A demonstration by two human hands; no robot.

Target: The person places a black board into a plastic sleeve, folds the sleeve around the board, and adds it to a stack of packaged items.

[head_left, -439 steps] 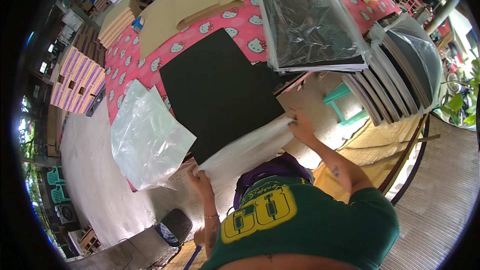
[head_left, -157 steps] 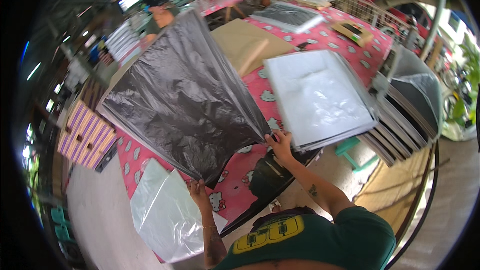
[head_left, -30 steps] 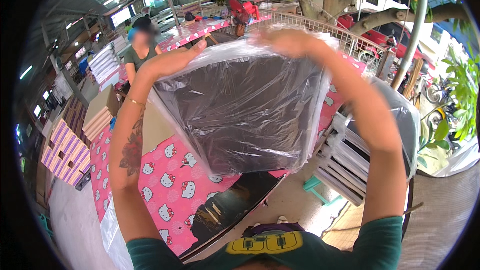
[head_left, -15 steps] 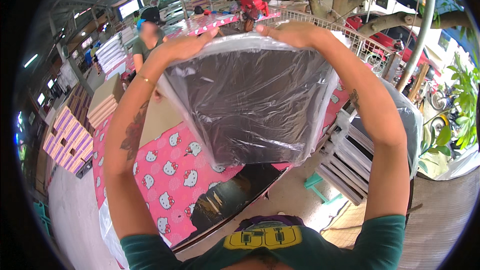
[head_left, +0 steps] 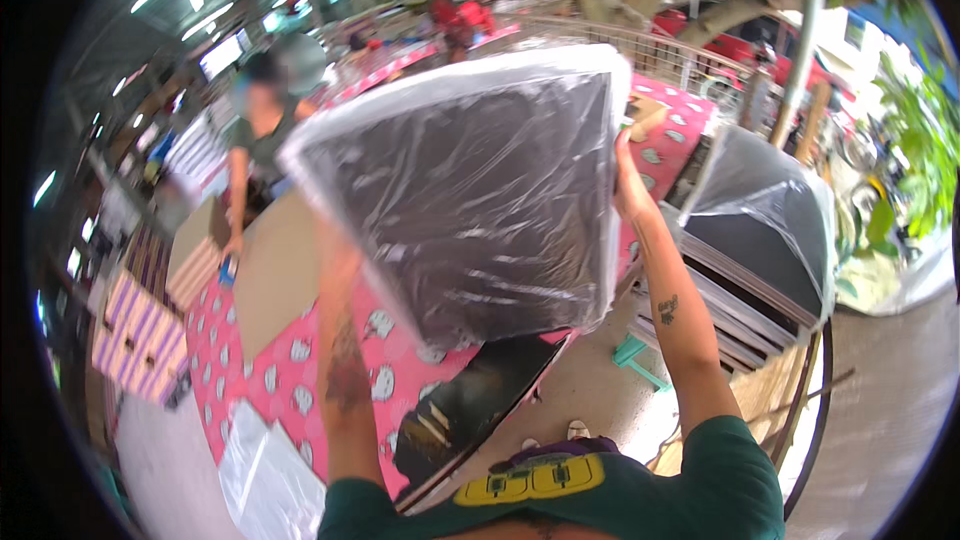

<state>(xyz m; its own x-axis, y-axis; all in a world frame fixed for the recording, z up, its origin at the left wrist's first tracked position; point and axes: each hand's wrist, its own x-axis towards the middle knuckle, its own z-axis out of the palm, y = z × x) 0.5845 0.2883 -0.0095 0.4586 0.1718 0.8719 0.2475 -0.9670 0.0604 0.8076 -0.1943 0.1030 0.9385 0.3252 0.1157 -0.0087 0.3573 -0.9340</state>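
A large dark rectangular panel [head_left: 470,210] wrapped in clear plastic is held up tilted over the table, its far edge raised. At its right edge, my right hand [head_left: 630,180] grips it, thumb toward the top and fingers partly hidden. My left hand [head_left: 338,245], smeared by motion, is at the left edge, its fingers hidden behind the panel. Beneath is a table [head_left: 300,380] with a pink cat-patterned cover, worn to a black patch near me. A flat tan board [head_left: 275,275] lies on it to the left.
A co-worker [head_left: 268,130] stands across the table, one hand on a blue object [head_left: 228,270]. Plastic-covered dark panels [head_left: 750,260] are stacked at right. A green stool [head_left: 635,360] stands below them. Clear plastic sheets [head_left: 265,465] lie front left, striped stacked boxes [head_left: 135,340] farther left.
My hands have moved from the panel's far edge down to its left and right sides. The panel has turned and shifted slightly left. The co-worker's arm now reaches down to the table.
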